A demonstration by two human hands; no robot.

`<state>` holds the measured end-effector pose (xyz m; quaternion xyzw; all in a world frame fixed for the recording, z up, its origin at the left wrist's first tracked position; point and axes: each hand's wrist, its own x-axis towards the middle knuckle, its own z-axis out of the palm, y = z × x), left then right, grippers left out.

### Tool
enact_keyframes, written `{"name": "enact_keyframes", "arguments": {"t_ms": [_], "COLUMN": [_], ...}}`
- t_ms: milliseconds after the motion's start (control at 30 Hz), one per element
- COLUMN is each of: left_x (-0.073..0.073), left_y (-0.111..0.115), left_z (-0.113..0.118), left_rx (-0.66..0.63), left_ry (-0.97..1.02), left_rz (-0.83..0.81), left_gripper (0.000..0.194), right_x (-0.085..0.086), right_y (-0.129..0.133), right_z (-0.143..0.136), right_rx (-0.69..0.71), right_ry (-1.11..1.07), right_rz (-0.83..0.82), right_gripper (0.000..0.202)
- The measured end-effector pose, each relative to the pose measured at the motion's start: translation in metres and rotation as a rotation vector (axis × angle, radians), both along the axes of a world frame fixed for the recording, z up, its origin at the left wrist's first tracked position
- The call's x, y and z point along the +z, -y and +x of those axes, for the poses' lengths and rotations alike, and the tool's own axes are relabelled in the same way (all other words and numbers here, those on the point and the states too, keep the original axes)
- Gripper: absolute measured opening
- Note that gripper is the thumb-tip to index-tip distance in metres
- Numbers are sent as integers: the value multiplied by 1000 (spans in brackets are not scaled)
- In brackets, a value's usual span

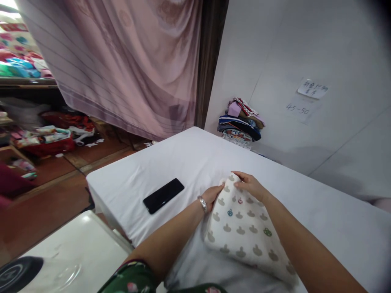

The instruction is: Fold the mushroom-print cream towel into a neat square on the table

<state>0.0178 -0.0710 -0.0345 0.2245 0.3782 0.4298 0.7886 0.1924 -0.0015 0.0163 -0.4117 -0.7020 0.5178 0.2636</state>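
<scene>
A folded white cloth (244, 240) with grey, blue, red and green mushroom-like prints lies on the white-covered table (122, 191) right before me. My left hand (212, 196), with a silver bracelet at the wrist, grips the cloth's left edge near its far end; some of its fingertips are hidden behind the fabric. At the far top corner, my right hand (249, 185) pinches the cloth between thumb and fingers. A black phone (163, 195) rests flat on the table, left of my left hand and apart from it.
A stack of folded clothes (240, 122) stands by the grey wall (290, 49) beyond the table. The pink curtain (146, 73) hangs at the back. A red basket (58, 144) with things in it sits on the floor at left. Nearer is a white lidded appliance (82, 244).
</scene>
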Motion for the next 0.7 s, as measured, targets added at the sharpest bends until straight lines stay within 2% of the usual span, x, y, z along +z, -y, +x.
{"name": "enact_keyframes", "arguments": {"t_ms": [100, 233, 333, 500, 700], "left_x": [1, 5, 13, 25, 22], "left_y": [-5, -16, -23, -21, -22], "left_z": [1, 4, 8, 12, 9], "left_rx": [60, 114, 134, 139, 114], "left_ry": [-140, -335, -409, -432, -313], "left_rz": [-8, 62, 120, 184, 151], "left_gripper": [30, 23, 23, 27, 32], "right_x": [5, 26, 40, 48, 51], "right_y": [1, 3, 0, -11, -9], "right_z": [3, 9, 9, -4, -14], "right_rx": [10, 75, 124, 106, 161], "right_ry": [-30, -51, -18, 136, 276], "right_rz": [-37, -149, -196, -87, 37], "right_gripper": [50, 44, 43, 44, 42]}}
